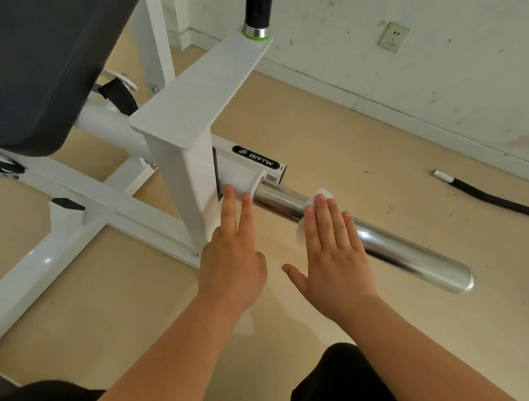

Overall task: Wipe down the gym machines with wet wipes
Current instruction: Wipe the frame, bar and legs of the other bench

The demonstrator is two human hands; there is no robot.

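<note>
Our wet wipe lies draped over the chrome bar, pinned under our right hand, whose fingers are straight and flat, pressing rather than gripping. The bar runs from the white frame out to its free end at lower right, so most unwiped length likely lies that way, along the bar's axis. Our left hand braces two straight fingers on the white collar, holding nothing. No wipe pack or bin shows.
</note>
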